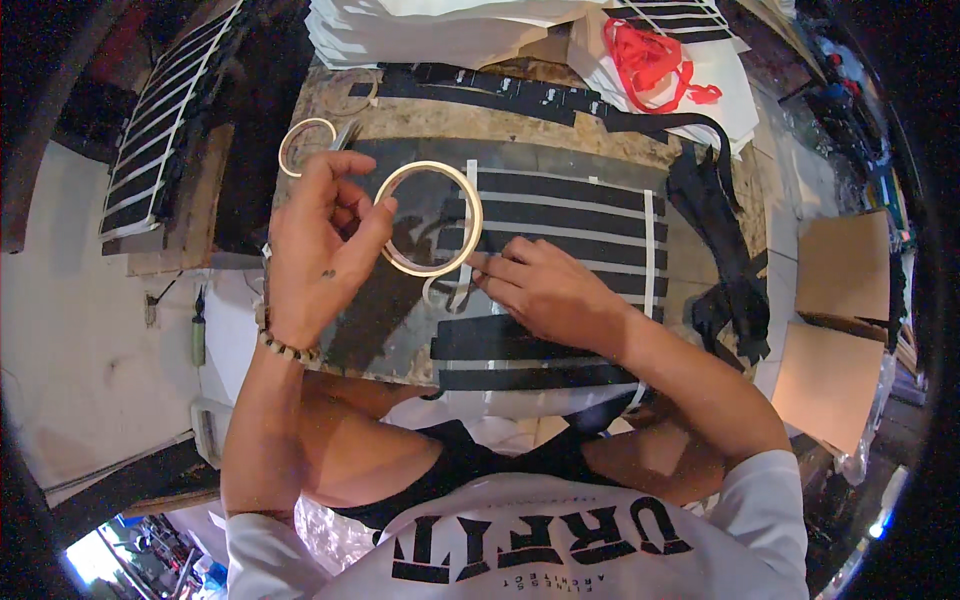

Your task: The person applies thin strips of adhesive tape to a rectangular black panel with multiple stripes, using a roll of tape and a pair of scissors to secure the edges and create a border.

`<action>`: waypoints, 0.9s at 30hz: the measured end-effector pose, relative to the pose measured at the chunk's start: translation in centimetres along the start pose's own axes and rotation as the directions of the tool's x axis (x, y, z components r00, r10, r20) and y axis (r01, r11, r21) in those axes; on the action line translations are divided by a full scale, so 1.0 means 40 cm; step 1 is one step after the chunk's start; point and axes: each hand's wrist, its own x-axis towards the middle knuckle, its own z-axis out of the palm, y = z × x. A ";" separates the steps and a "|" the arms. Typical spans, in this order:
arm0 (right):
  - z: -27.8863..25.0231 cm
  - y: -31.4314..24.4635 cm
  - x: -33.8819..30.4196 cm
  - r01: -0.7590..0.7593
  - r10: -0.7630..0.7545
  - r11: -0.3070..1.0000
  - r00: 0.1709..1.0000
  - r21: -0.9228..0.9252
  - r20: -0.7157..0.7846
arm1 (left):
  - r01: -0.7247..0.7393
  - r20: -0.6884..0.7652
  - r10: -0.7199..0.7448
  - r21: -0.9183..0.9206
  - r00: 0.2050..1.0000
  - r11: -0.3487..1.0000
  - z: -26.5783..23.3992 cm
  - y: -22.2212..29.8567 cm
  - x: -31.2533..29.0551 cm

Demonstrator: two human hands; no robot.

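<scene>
My left hand (325, 240) is raised over the left of the work board, its thumb and bent fingers at the near-left rim of a roll of masking tape (474, 222). The roll seems lifted off the board. A pale tape strip (471, 185) runs down across the left ends of several black fabric strips (560, 212), and a loose length curls below the roll. At that tape, my right hand (548, 292) has its fingers bent together, tips on the strip. A second tape strip (649, 240) crosses the black strips' right ends.
A second tape roll (283, 155) and scissors (347, 134) lie at the far left. Black bands (500, 92) stretch along the back, near white sheets (420, 35) and a red ribbon (640, 62). Black fabric (715, 215) is bunched at right; cardboard boxes (845, 265) stand beyond.
</scene>
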 end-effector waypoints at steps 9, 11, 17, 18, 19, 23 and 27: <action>0.003 -0.014 -0.010 -0.033 0.035 0.996 0.999 -0.085 0.022 | 0.048 0.036 -0.049 0.026 0.998 0.998 -0.003 -0.017 0.000; 0.006 -0.012 -0.011 -0.046 0.045 0.998 0.999 -0.040 -0.016 | 0.049 0.026 -0.049 -0.006 0.998 0.999 -0.004 -0.028 0.000; 0.003 -0.027 -0.008 -0.086 0.087 0.996 0.996 0.018 -0.014 | 0.043 0.065 -0.042 -0.006 0.997 0.999 -0.011 -0.038 -0.003; -0.001 -0.030 -0.007 -0.089 0.089 0.996 0.996 0.019 -0.014 | 0.043 0.068 -0.043 -0.006 0.997 0.999 -0.011 -0.037 -0.003; -0.007 -0.031 -0.006 -0.089 0.089 0.996 0.996 0.019 0.019 | 0.045 0.071 -0.046 0.013 0.996 0.999 -0.011 -0.035 -0.001; -0.019 -0.024 -0.011 -0.076 0.071 0.996 0.993 0.047 0.096 | 0.020 0.091 -0.027 0.084 0.995 0.996 -0.011 -0.058 0.015; -0.020 -0.020 -0.012 -0.076 0.071 0.996 0.991 0.047 0.110 | -0.017 0.107 0.007 0.091 0.994 0.996 -0.004 -0.091 0.037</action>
